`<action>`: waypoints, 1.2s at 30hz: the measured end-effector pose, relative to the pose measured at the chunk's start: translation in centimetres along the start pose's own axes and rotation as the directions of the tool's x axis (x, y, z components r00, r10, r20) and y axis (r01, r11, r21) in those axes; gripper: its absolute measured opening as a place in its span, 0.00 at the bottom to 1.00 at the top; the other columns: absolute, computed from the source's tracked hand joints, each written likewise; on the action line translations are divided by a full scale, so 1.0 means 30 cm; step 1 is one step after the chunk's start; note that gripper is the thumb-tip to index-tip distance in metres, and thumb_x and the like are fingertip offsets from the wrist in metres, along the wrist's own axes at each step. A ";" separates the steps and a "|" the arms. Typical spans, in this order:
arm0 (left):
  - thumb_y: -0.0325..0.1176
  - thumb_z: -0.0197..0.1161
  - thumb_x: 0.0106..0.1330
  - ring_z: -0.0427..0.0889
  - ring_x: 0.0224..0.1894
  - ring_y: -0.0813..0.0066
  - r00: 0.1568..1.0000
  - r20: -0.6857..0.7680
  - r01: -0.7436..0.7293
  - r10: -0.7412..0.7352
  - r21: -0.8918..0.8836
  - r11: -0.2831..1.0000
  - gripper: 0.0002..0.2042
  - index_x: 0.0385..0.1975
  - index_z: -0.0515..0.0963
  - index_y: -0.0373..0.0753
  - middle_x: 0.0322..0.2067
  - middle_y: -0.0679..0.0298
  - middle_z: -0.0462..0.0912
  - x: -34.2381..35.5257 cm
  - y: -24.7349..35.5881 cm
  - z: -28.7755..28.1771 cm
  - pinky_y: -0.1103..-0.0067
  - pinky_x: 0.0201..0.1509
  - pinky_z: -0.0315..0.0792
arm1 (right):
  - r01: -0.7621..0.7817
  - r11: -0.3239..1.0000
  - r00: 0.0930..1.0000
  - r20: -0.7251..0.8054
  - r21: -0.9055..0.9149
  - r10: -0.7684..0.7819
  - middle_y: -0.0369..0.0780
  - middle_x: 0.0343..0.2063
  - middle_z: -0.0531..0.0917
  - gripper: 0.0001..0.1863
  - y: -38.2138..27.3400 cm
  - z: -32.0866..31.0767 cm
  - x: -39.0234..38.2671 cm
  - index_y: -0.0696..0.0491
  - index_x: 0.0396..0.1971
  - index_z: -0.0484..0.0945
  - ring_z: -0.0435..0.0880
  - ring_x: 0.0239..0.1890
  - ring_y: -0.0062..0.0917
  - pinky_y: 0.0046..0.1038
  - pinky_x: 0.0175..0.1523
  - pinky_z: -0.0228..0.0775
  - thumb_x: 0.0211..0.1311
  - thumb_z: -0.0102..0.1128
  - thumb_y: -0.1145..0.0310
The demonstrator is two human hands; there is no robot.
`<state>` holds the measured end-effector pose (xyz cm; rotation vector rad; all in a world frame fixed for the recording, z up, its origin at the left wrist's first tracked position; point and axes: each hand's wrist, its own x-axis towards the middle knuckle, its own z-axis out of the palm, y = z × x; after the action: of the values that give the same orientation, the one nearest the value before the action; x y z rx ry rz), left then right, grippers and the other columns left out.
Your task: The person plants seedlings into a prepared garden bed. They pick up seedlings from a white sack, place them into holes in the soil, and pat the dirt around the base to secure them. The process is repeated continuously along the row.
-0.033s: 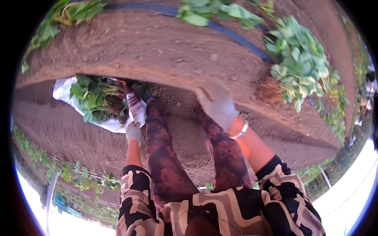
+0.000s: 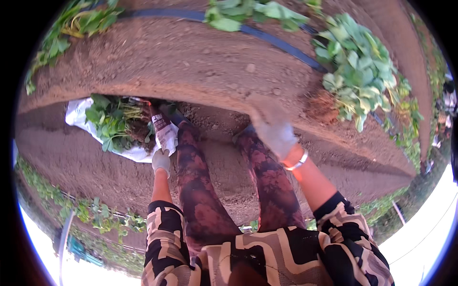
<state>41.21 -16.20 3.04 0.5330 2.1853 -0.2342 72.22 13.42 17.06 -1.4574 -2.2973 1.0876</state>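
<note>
My left hand [image 2: 161, 161], in a pale glove, is closed on the near right edge of a white sack [image 2: 78, 114] with a dark printed panel. In the sack's mouth lie several leafy green plants [image 2: 106, 123] with brown roots [image 2: 140, 129]. Over the edge of the raised soil bed hovers my right hand [image 2: 274, 131], also gloved, with a silvery band at the wrist. Motion smears its fingers, and nothing can be made out in them. Nearest to it on the right is a pile of uprooted leafy plants [image 2: 360, 66], with reddish-brown roots [image 2: 320, 107] facing it.
A dark drip hose [image 2: 286, 46] runs along the bed, passing under more leafy plants [image 2: 257, 14] at the far side. My legs [image 2: 205, 190] stand in the furrow between the beds. Another green row [image 2: 98, 209] grows behind on the left, beside a pale post [image 2: 66, 231].
My right hand has shifted a little to the right. The plants on the bed sit slightly further left in view. My left hand keeps its grip on the sack.
</note>
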 end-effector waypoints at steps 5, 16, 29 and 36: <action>0.42 0.54 0.62 0.79 0.45 0.49 0.957 -0.057 -0.252 0.285 0.324 0.912 0.18 0.42 0.79 0.34 0.39 0.48 0.81 -0.093 0.257 0.006 0.65 0.49 0.71 | -0.450 0.832 0.810 -0.245 0.324 0.533 0.40 0.35 0.82 0.18 0.351 -0.278 -0.238 0.59 0.47 0.76 0.81 0.40 0.25 0.25 0.46 0.74 0.67 0.54 0.61; 0.40 0.60 0.61 0.80 0.45 0.63 0.517 -0.077 -0.818 0.852 -0.339 0.465 0.16 0.44 0.79 0.36 0.44 0.55 0.80 -0.583 1.592 0.153 0.74 0.50 0.72 | -0.541 0.742 0.653 -0.359 0.397 0.667 0.44 0.27 0.82 0.26 0.542 -0.339 -0.197 0.57 0.56 0.69 0.82 0.31 0.27 0.31 0.38 0.73 0.63 0.56 0.57; 0.44 0.62 0.59 0.81 0.37 0.63 0.616 0.088 -0.716 0.783 -0.351 0.603 0.16 0.40 0.80 0.38 0.33 0.56 0.83 -0.481 1.631 0.268 0.74 0.42 0.73 | -0.455 0.848 0.698 -0.483 0.272 0.529 0.43 0.40 0.83 0.15 0.380 -0.431 -0.248 0.60 0.49 0.74 0.82 0.40 0.28 0.28 0.48 0.73 0.63 0.53 0.73; 0.38 0.64 0.62 0.75 0.35 0.84 0.583 0.092 -0.431 0.807 -0.808 0.403 0.16 0.44 0.78 0.34 0.36 0.68 0.80 -0.568 1.466 -0.014 0.86 0.39 0.70 | -0.213 0.965 0.838 -0.479 0.150 0.260 0.43 0.44 0.81 0.15 0.257 -0.418 -0.167 0.59 0.49 0.75 0.81 0.44 0.29 0.27 0.50 0.71 0.62 0.52 0.77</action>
<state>70.11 18.16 17.46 0.7229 1.2395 0.8450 86.65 16.92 21.64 -1.7709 -1.7234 0.7387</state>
